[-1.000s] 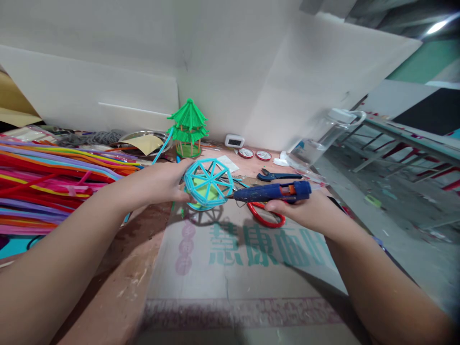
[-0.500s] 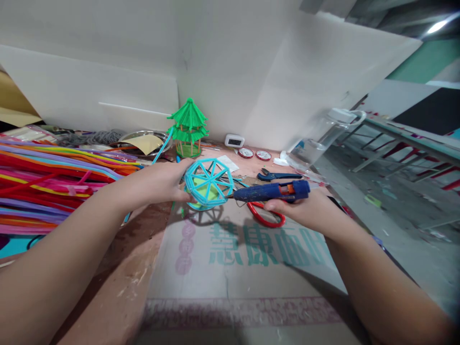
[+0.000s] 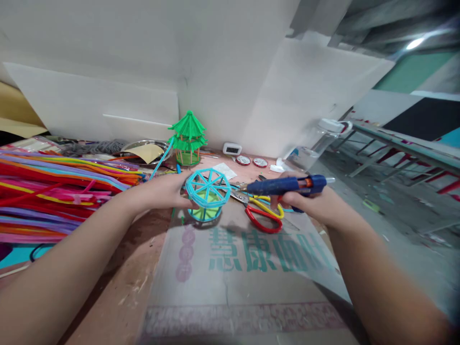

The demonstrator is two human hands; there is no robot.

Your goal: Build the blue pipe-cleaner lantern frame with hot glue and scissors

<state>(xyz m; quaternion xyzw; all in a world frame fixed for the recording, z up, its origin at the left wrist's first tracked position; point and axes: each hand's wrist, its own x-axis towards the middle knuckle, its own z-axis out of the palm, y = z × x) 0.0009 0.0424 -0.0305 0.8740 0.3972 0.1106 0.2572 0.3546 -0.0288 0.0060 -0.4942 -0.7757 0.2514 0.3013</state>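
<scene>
My left hand (image 3: 172,190) grips the left side of a small frame model (image 3: 208,188), which has a light-blue spoked octagonal top, thin posts and a green base. Its fingers are partly hidden behind the model. In my right hand (image 3: 305,203) is a blue glue gun (image 3: 283,186), its nozzle pointing left and standing apart from the model. Beneath the gun lie scissors (image 3: 264,219) with one red and one yellow handle loop. A green pagoda model (image 3: 189,139) with two tiers of roof stands behind the frame model.
Many coloured pipe cleaners (image 3: 53,196) are heaped at the left. A metal bowl (image 3: 161,143), a small digital clock (image 3: 232,149), two round red-rimmed tins (image 3: 243,160) and a clear bottle (image 3: 316,141) line the back. Printed cardboard (image 3: 230,292) covers the front of the table.
The glue gun has drawn back to the right, off the frame model. The model has tilted more upright, showing its posts and green base. More of the scissors shows.
</scene>
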